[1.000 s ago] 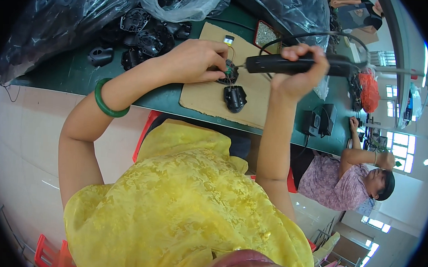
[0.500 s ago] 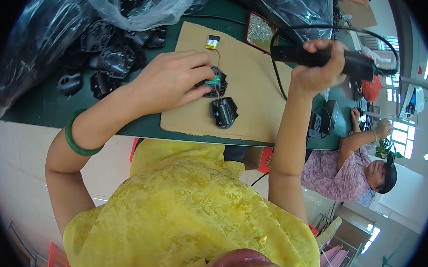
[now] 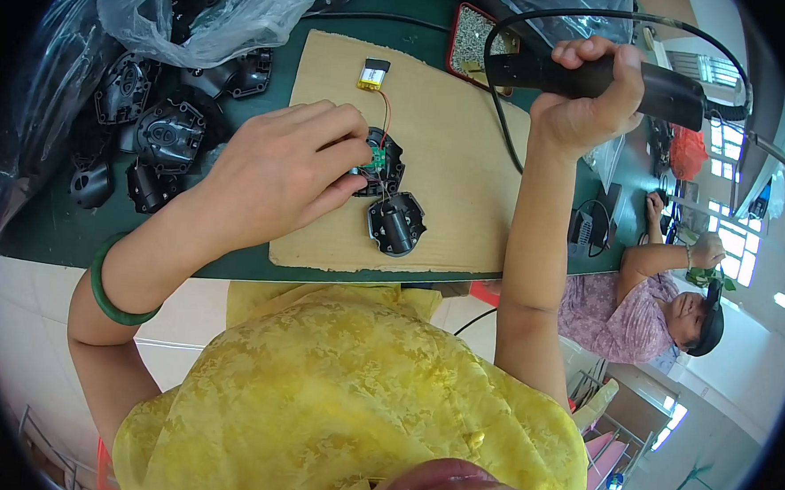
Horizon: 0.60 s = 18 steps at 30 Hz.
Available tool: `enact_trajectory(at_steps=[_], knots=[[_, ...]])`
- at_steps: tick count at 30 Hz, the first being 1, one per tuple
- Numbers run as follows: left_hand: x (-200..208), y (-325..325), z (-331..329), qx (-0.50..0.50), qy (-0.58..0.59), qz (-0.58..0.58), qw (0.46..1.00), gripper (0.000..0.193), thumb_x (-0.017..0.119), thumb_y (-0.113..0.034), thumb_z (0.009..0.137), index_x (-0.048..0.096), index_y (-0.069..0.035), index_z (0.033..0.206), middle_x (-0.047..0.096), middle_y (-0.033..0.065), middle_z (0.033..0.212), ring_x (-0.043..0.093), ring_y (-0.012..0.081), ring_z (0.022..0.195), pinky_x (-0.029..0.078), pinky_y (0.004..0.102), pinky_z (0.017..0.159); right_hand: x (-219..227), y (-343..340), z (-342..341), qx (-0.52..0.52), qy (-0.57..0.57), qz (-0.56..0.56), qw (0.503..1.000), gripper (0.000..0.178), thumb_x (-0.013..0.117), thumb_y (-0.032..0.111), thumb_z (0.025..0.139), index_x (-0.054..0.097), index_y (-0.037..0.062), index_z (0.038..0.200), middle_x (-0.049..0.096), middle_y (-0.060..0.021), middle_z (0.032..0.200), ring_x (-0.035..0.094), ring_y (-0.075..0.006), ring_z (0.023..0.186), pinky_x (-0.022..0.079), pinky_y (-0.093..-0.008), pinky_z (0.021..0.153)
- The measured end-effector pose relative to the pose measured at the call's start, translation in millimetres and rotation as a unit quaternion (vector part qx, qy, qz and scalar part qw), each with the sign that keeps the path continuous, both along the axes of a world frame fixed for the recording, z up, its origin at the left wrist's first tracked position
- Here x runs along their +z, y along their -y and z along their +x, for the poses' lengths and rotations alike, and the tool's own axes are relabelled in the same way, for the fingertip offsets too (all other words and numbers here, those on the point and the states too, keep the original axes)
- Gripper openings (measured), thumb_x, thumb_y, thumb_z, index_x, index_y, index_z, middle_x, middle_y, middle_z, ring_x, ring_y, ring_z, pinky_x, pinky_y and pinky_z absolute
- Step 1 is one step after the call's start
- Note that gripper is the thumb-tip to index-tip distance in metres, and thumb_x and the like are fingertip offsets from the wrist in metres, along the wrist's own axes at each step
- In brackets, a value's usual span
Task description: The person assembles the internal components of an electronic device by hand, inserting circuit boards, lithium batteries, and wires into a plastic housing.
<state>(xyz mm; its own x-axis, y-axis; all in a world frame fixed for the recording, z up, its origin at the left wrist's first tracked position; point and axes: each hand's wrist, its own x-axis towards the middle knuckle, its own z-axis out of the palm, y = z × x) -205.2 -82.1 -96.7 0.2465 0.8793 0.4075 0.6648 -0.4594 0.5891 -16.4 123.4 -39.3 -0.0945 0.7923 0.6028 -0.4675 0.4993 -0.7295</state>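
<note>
My left hand (image 3: 294, 173) has its thumb and fingers closed at the left edge of a black plastic housing half (image 3: 391, 167). A small green circuit board (image 3: 377, 159) lies in that half, its near side hidden by my fingertips. Thin wires run from it to a silver-and-yellow battery (image 3: 373, 74) above and to a second black housing part (image 3: 396, 224) with a cylindrical motor-like piece below. My right hand (image 3: 586, 100) grips a black corded electric screwdriver (image 3: 658, 92), raised at the right, its left end beside a red tray of small screws (image 3: 476, 43).
A cardboard sheet (image 3: 465, 222) lies under the parts on a green table (image 3: 214, 253). Several black housings (image 3: 169, 134) are piled at the left beside clear plastic bags (image 3: 218, 23). The black cable (image 3: 600, 16) loops above my right hand. A person in pink (image 3: 610, 318) sits at the right.
The whole view has shifted, with the parts now further left and lower. My right hand has brought the screwdriver's left end closer to the screw tray. The left hand stays at the housing.
</note>
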Motion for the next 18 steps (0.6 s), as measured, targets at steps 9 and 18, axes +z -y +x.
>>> enact_trajectory(at_steps=[9,18], knots=[[2.2,1.1,0.7,-0.001,-0.004,0.010,1.000,0.022,0.078,-0.009,0.078,0.063,-0.005,0.093,0.061,0.0062,0.099,0.063,0.0263,0.086,0.052,0.0358,0.071,5.1,2.8,8.1,-0.019,-0.006,-0.001,1.000,0.015,0.065,0.014,0.088,0.056,0.0021,0.088,0.059,-0.0106,0.066,0.056,-0.0189,0.051,0.052,-0.0327,0.054],[24.0,-35.0,20.8,0.072,0.212,-0.086,0.971,0.035,0.074,-0.010,0.089,0.068,-0.003,0.123,0.069,0.0061,0.108,0.068,0.0124,0.086,0.054,0.0264,0.076,35.8,33.9,30.3,0.030,-0.074,-0.044,0.996,0.024,0.058,0.033,0.091,0.056,0.0091,0.092,0.059,-0.0079,0.073,0.053,-0.0173,0.059,0.046,-0.0343,0.060]])
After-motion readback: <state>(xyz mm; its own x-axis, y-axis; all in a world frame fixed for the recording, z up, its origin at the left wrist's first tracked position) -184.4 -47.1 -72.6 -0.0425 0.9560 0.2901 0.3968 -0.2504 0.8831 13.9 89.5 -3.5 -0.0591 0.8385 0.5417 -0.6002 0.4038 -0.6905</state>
